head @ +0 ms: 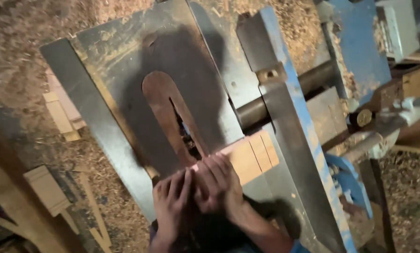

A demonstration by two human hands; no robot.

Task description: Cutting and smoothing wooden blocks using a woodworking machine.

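Both the left hand point(171, 201) and right hand point(218, 180) press flat on a grooved wooden block point(252, 157) beside the table-saw slot point(182, 133). It looks stiff and light, perhaps dusty-slick. It is best gripped at its near end.

The dark metal table point(172, 56) lies bare above and to the left of the slotted insert point(165, 117), so there is open room to pass there, while the slot itself (something sits in it, too dark to make out) cuts the middle. To the right the blue-edged fence point(289, 122) walls off that side, and the wooden block point(252, 157) fills the space between slot and fence. Both hands, left hand point(170, 206) and right hand point(217, 182), crowd the near edge.
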